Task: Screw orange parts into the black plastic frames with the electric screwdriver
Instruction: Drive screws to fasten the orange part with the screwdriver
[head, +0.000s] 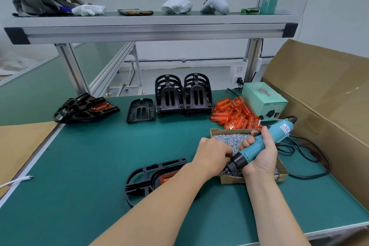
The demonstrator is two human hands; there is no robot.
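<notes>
Black frame (147, 181) with an orange part (166, 177) seated is laid near the front edge of the green worktop (89, 156), under an aluminium shelf (149, 30). It is crossed by the left forearm; the left hand (211, 154) is held just past its right end. Left fingers are curled into the cardboard tray (231, 179) of screws (229, 139); a pinch can't be confirmed. Electric screwdriver (257, 146) is clamped in the right hand (261, 158), tip down over the screws. Loose orange parts (235, 116) are piled behind the tray.

Both forearms (179, 195) are bare as far as they show; the left hand (211, 154) and right hand (259, 156) are bare too
</notes>
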